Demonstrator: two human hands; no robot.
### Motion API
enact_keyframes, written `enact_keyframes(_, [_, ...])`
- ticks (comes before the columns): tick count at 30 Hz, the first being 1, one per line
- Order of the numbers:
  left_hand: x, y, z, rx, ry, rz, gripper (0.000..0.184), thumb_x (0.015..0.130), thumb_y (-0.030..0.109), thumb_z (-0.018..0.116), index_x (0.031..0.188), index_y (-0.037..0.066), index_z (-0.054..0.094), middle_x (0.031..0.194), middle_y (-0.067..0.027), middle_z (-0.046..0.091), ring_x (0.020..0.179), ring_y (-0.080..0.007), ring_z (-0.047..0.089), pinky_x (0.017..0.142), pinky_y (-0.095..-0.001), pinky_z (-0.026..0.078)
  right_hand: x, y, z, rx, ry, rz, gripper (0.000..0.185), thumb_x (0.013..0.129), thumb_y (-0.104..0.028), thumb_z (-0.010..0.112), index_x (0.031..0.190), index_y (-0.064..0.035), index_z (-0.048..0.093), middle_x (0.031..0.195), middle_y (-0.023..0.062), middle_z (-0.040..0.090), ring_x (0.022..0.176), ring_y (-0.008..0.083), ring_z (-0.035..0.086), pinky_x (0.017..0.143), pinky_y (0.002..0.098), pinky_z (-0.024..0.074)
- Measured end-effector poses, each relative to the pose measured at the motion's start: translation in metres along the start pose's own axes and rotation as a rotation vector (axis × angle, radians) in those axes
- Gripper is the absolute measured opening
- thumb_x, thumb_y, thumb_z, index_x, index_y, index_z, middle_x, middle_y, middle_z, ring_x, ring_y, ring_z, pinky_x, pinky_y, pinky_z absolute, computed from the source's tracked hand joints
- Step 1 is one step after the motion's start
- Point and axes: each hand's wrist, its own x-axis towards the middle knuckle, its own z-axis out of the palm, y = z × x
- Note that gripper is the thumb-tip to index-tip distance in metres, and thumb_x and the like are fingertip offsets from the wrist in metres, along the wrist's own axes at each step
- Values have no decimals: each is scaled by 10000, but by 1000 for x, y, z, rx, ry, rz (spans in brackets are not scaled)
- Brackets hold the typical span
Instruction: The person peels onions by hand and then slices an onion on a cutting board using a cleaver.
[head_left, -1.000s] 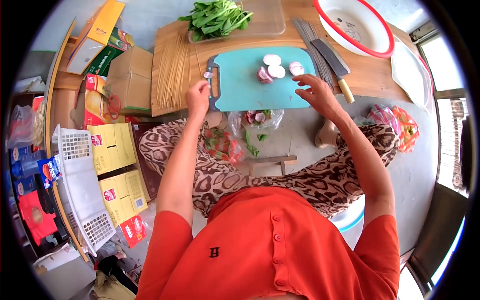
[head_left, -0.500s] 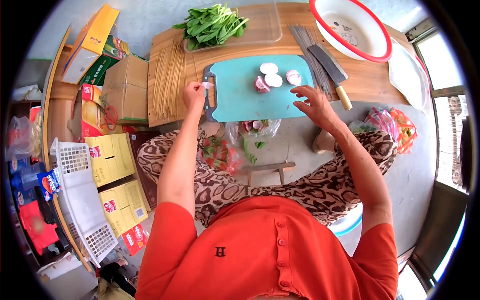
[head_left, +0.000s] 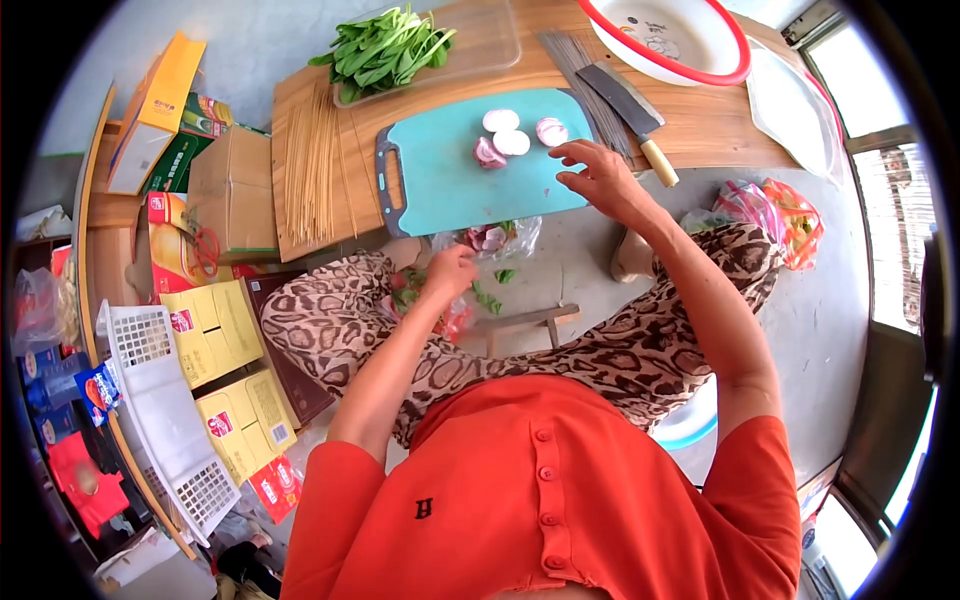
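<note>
Onions point(head_left: 511, 143) on the blue board point(head_left: 490, 195), toward its far right part: four pieces, three mostly pale, one more purple. Right hand point(head_left: 590, 172) at the board's right edge, fingers loosely curled and parted from the thumb, nothing between them; fingertips just beside the rightmost piece, contact hard to tell. Left hand point(head_left: 452, 272) off the board, low past the near edge of the tabletop point(head_left: 720, 142), next to a clear bag point(head_left: 526, 238) with purple peel point(head_left: 487, 238) in it; fingers bunched, undersides hidden, cannot tell if they pinch anything. Elsewhere on the wood: sticks point(head_left: 312, 175) left of the board; greens point(head_left: 385, 50) in a clear tray point(head_left: 490, 45) beyond it; cleaver point(head_left: 620, 98) lying across metal skewers point(head_left: 568, 62) to the right; red-rimmed basin point(head_left: 700, 45) farther back
</note>
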Motion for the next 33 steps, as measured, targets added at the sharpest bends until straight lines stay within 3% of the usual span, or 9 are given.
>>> enact_keyframes(3, [-35, 67, 4, 219, -35, 244, 260, 814, 123, 712, 1041, 15, 645, 911, -159, 694, 730, -250, 679, 687, -363, 524, -1, 1, -5, -10, -2, 27, 318, 880, -107, 648, 1188, -31, 628, 1166, 152, 633, 1030, 265, 647, 823, 366, 546])
enact_keyframes(5, [-24, 99, 7, 319, 185, 537, 354, 793, 160, 748, 1111, 53, 636, 996, -154, 660, 762, -275, 666, 710, -374, 522, 0, 1, -4, -20, -24, 40, 325, 895, -101, 632, 1213, -33, 619, 1192, 132, 625, 1054, 239, 645, 823, 351, 559])
enact_keyframes(10, [36, 148, 16, 596, 553, 635, 726, 705, 242, 826, 1328, 66, 496, 1195, -147, 533, 1042, -320, 598, 829, -423, 522, -1, 0, -1, 95, 23, 47, 322, 872, -118, 654, 1171, -2, 636, 1104, 165, 674, 925, 252, 683, 809, 357, 540])
enact_keyframes(17, [72, 148, 26, 646, 461, 484, 737, 668, 238, 830, 1300, 42, 505, 1165, -151, 531, 1058, -351, 577, 864, -431, 516, -4, 9, 4, 137, 10, 81, 349, 870, -119, 666, 1192, 8, 623, 1095, 152, 683, 908, 230, 683, 814, 347, 539])
enact_keyframes(19, [70, 146, 23, 552, 504, 561, 691, 668, 206, 816, 1271, 51, 516, 1135, -151, 532, 1051, -352, 577, 835, -443, 515, -2, 7, 5, 151, -1, 91, 358, 873, -126, 669, 1202, 7, 618, 1096, 148, 682, 909, 230, 681, 813, 341, 540])
enact_keyframes(22, [32, 155, 28, 428, 485, 713, 675, 665, 183, 812, 1256, 51, 512, 1115, -157, 533, 1044, -353, 577, 812, -446, 511, -1, 0, 7, 238, -116, 220, 454, 915, -158, 660, 1325, -15, 530, 1234, 131, 624, 1059, 202, 644, 877, 343, 530])
enact_keyframes(25, [-23, 185, 33, 374, 497, 817, 645, 687, 102, 793, 1260, 43, 503, 1120, -160, 539, 1034, -358, 575, 831, -437, 506, 2, -16, 14, 546, -177, 307, 735, 887, -309, 729, 1452, -11, 365, 1327, 155, 538, 1180, 217, 555, 944, 377, 493])
enact_keyframes(29, [-54, 200, 36, 361, 520, 978, 683, 664, 28, 803, 1268, 46, 486, 1156, -163, 544, 1054, -357, 554, 848, -434, 508, 3, -48, 20, 869, -175, 307, 702, 876, -271, 741, 1424, 7, 403, 1268, 128, 571, 1167, 204, 550, 951, 382, 482])
enact_keyframes(33, [-76, 204, 33, 297, 468, 1000, 675, 672, 7, 796, 1273, 47, 492, 1179, -160, 554, 1045, -347, 573, 842, -424, 515, -2, -54, 25, 876, -137, 201, 628, 880, -235, 740, 1379, 15, 454, 1211, 106, 596, 1120, 184, 570, 945, 355, 483])
